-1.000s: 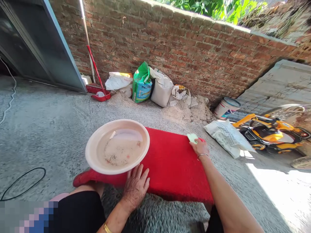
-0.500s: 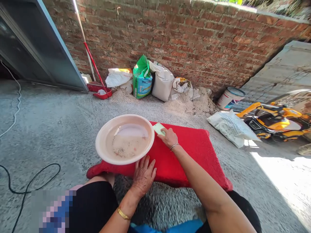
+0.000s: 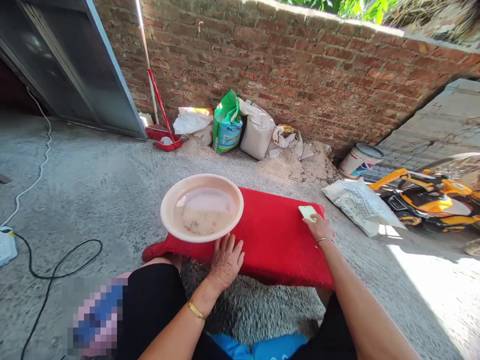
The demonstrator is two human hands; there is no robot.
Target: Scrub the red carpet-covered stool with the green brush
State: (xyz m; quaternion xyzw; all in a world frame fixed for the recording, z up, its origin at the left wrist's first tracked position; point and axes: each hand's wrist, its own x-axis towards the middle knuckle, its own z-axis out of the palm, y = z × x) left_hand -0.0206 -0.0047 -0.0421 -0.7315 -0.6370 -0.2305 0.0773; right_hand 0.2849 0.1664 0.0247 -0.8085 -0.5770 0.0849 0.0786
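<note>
A red cloth (image 3: 275,235) covers a low bench in front of my knees. My right hand (image 3: 320,229) is at the cloth's right end, fingers closed on a pale green scrubbing brush (image 3: 307,212). The brush lies flat on the cloth, and its underside is hidden. On the cloth's near edge, my left hand (image 3: 227,261) rests flat with the fingers spread, just below the basin's rim. A pale pink basin (image 3: 170,227) holds cloudy water with dark bits at the bottom, and it stands on the left end of the cloth.
Several sacks (image 3: 258,130) and a heap of sand (image 3: 300,167) line the brick wall. A red dustpan (image 3: 167,145) leans there too. To the right are a bucket (image 3: 360,160), a white bag (image 3: 363,202) and a yellow ride-on toy (image 3: 431,197). Cables (image 3: 56,276) cross the floor at left.
My right hand has slid the brush from beside the basin to the cloth's right end. My left hand stays flat on the near edge. The view has shifted slightly.
</note>
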